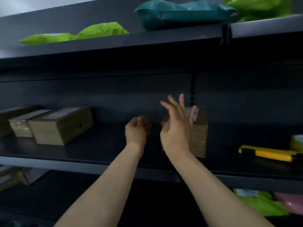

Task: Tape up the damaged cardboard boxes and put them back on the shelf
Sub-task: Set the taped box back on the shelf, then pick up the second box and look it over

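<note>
Cardboard box [199,128] is seen on the middle shelf [98,145], a little right of the middle, near the front edge. It is brown and stands upright. A white label is stuck on its top. Paler, shiny strips are seen across its front face, like tape. Much of its left side is hidden by the right hand [176,128].

The right hand is held up in front of the box with its fingers straight and spread wide. Nothing is held in it. Whether the box is touched by it cannot be told. The left hand [136,128] is held just beside the right one, over the bare shelf. Its fingers are curled in like a loose fist, and nothing is seen inside it.

Three more brown boxes [62,125] are lined up side by side at the left end of the same shelf, well apart from the first box. A label is seen on top of the nearest one.

A yellow knife [265,153] is laid flat at the right end of the shelf. Bright green bags [73,35] and a dark teal bag [180,13] are kept on the shelf above. A green bag [259,203] and a pink bag [290,203] are seen on the shelf below.
</note>
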Action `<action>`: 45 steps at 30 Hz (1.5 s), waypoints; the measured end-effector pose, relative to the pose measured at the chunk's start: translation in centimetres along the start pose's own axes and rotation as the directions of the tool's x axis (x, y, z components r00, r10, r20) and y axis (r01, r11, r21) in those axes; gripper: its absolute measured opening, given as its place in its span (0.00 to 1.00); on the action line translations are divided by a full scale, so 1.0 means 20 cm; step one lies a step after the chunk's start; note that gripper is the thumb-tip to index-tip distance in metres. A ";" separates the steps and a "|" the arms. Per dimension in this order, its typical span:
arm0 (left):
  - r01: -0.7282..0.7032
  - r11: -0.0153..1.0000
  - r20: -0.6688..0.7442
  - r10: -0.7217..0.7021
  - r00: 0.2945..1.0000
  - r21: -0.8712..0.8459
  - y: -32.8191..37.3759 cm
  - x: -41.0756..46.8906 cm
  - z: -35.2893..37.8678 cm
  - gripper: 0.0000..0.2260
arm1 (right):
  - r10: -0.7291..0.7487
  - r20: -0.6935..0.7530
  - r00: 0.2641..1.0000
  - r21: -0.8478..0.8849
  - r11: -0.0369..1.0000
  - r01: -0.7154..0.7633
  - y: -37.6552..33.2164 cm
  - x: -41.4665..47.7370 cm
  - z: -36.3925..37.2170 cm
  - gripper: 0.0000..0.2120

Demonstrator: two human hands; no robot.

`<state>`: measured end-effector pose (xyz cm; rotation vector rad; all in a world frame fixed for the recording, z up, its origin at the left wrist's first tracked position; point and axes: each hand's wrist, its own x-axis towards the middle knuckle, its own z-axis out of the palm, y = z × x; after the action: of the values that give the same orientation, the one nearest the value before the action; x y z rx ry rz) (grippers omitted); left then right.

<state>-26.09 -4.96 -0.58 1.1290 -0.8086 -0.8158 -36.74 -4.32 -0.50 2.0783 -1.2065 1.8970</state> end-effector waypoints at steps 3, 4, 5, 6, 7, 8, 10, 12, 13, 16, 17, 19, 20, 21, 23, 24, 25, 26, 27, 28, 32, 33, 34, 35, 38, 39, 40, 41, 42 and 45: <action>-0.081 0.992 -0.197 0.099 0.975 0.094 0.04 0.07 -0.18 0.13 | 0.091 0.188 0.978 0.257 0.956 -0.138 -0.10 0.01 0.11 0.26; -0.092 0.988 -0.246 0.121 0.962 0.126 0.05 0.09 -0.25 0.14 | 0.134 0.265 0.955 0.279 0.937 -0.209 -0.14 0.01 0.16 0.25; -0.095 0.981 -0.293 0.141 0.946 0.168 0.06 0.12 -0.33 0.14 | 0.168 0.327 0.930 0.268 0.927 -0.261 -0.18 0.00 0.22 0.23; -0.092 0.972 -0.332 0.163 0.929 0.218 0.06 0.14 -0.42 0.14 | 0.198 0.387 0.901 0.248 0.918 -0.309 -0.21 -0.02 0.28 0.21; -0.087 0.960 -0.362 0.183 0.914 0.267 0.05 0.16 -0.52 0.13 | 0.220 0.447 0.867 0.237 0.906 -0.351 -0.24 -0.04 0.35 0.19; -0.077 0.949 -0.394 0.199 0.897 0.304 0.06 0.18 -0.62 0.12 | 0.230 0.505 0.832 0.237 0.890 -0.390 -0.27 -0.06 0.42 0.18; -0.038 0.930 -0.466 0.218 0.858 0.365 0.09 0.21 -0.81 0.07 | 0.232 0.611 0.757 0.242 0.856 -0.458 -0.34 -0.11 0.57 0.17; 0.018 0.915 -0.538 0.222 0.813 0.404 0.12 0.26 -1.00 0.07 | 0.235 0.674 0.700 0.224 0.838 -0.497 -0.40 -0.15 0.71 0.17; 0.040 0.911 -0.562 0.218 0.798 0.411 0.15 0.28 -1.10 0.09 | 0.242 0.692 0.680 0.218 0.828 -0.516 -0.45 -0.17 0.78 0.17; 0.091 0.881 -0.569 0.219 0.793 0.465 0.20 0.40 -1.36 0.17 | 0.243 0.750 0.615 0.193 0.808 -0.556 -0.59 -0.23 0.99 0.18; 0.093 0.865 -0.549 0.226 0.805 0.493 0.21 0.44 -1.45 0.20 | 0.238 0.771 0.591 0.187 0.803 -0.566 -0.64 -0.25 1.06 0.19; 0.081 0.847 -0.495 0.226 0.839 0.525 0.24 0.53 -1.57 0.22 | 0.227 0.796 0.561 0.189 0.787 -0.587 -0.73 -0.26 1.17 0.22; 0.075 0.845 -0.470 0.219 0.855 0.530 0.26 0.56 -1.62 0.23 | 0.230 0.798 0.556 0.197 0.774 -0.602 -0.76 -0.26 1.22 0.24; 0.070 0.846 -0.450 0.209 0.868 0.529 0.27 0.60 -1.66 0.23 | 0.239 0.796 0.556 0.205 0.758 -0.619 -0.80 -0.26 1.26 0.25; 0.064 0.864 -0.420 0.177 0.890 0.499 0.26 0.66 -1.72 0.23 | 0.266 0.780 0.567 0.219 0.732 -0.645 -0.83 -0.27 1.33 0.28; 0.063 0.882 -0.402 0.148 0.904 0.466 0.25 0.69 -1.74 0.23 | 0.274 0.773 0.573 0.226 0.724 -0.651 -0.85 -0.27 1.35 0.29; 0.055 0.897 -0.374 0.126 0.919 0.439 0.25 0.71 -1.75 0.23 | 0.274 0.767 0.581 0.240 0.717 -0.654 -0.86 -0.28 1.36 0.30; 0.051 0.903 -0.351 0.113 0.930 0.426 0.24 0.72 -1.75 0.23 | 0.267 0.760 0.593 0.262 0.708 -0.655 -0.87 -0.28 1.38 0.31; 0.049 0.901 -0.334 0.109 0.936 0.431 0.24 0.73 -1.74 0.22 | 0.264 0.745 0.613 0.289 0.700 -0.653 -0.88 -0.28 1.38 0.31; 0.044 0.903 -0.318 0.105 0.942 0.427 0.25 0.72 -1.73 0.21 | 0.278 0.717 0.639 0.312 0.693 -0.651 -0.88 -0.28 1.38 0.32; 0.006 0.954 0.095 -0.036 0.995 0.301 0.26 0.63 -1.64 0.21 | 0.590 0.371 0.718 0.352 0.625 -0.696 -0.75 -0.23 1.29 0.30; -0.020 0.944 0.235 -0.061 0.970 0.329 0.26 0.60 -1.62 0.21 | 0.649 0.287 0.705 0.370 0.603 -0.706 -0.70 -0.22 1.26 0.30; -0.057 0.939 0.309 -0.055 0.949 0.340 0.25 0.59 -1.61 0.19 | 0.686 0.232 0.690 0.387 0.585 -0.713 -0.66 -0.21 1.23 0.31; -0.088 0.939 0.292 -0.014 0.956 0.333 0.23 0.61 -1.59 0.17 | 0.709 0.193 0.678 0.397 0.575 -0.715 -0.64 -0.21 1.20 0.31; -0.062 0.956 -0.004 0.066 0.998 0.287 0.19 0.73 -1.57 0.10 | 0.717 0.164 0.677 0.375 0.589 -0.716 -0.63 -0.21 1.14 0.34; -0.037 0.949 -0.037 0.051 0.998 0.312 0.18 0.78 -1.56 0.10 | 0.705 0.191 0.683 0.358 0.598 -0.717 -0.64 -0.22 1.12 0.37; -0.024 0.942 -0.019 0.032 0.999 0.335 0.16 0.80 -1.55 0.10 | 0.687 0.231 0.689 0.342 0.606 -0.718 -0.66 -0.23 1.11 0.41; -0.031 0.930 0.037 0.018 0.999 0.367 0.15 0.81 -1.53 0.09 | 0.664 0.280 0.693 0.319 0.617 -0.720 -0.68 -0.24 1.10 0.46; -0.058 0.924 0.100 0.022 0.995 0.379 0.14 0.81 -1.51 0.10 | 0.639 0.338 0.691 0.281 0.632 -0.722 -0.70 -0.25 1.09 0.52; -0.147 0.909 0.328 0.012 0.945 0.390 0.13 0.77 -1.42 0.15 | 0.609 0.403 0.684 0.130 0.701 -0.701 -0.71 -0.27 1.08 0.60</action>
<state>6.31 -5.32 -2.47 1.3391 -1.3381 -0.7898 -10.57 -3.79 -4.00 2.3886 -2.1475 2.1216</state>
